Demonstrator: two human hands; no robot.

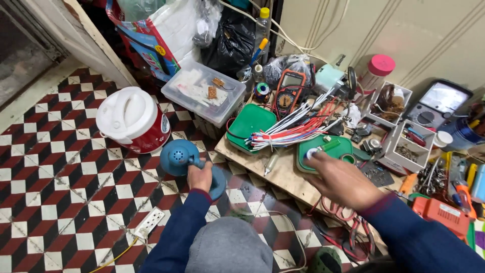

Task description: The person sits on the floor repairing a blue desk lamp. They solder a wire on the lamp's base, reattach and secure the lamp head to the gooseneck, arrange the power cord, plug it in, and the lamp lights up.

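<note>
- Head view. Left hand (200,177) is closed around the neck of a small blue desk fan (189,164); the round head tilts up and left, and the base sits low by the person's knee, over the checkered floor (60,192). The grip at the neck keeps the head steady and away from the clutter.
- Right hand (339,179) reaches out flat over the wooden worktop (283,174), fingers spread and slightly blurred. The fingertips are at a small white round part (311,151) on a green tray (326,150); cannot tell whether it is pinched or only touched.
- The tray's raised rim seems to keep small parts from rolling off.
- A second green tray (251,123) lies just beside it, with a bundle of red and white wires (298,127) draped across both.
- Behind them, an orange multimeter (289,91) lies face up, near at hand.
- Open white boxes (396,124) to the right hold sorted hardware; an analogue meter (438,103) sits beyond.
- On the floor, left of the fan: a red-and-white rice cooker (134,120), and a white power strip (149,222) with a yellow lead.
- A clear lidded box (204,91) stands at the worktop's far left edge.
</note>
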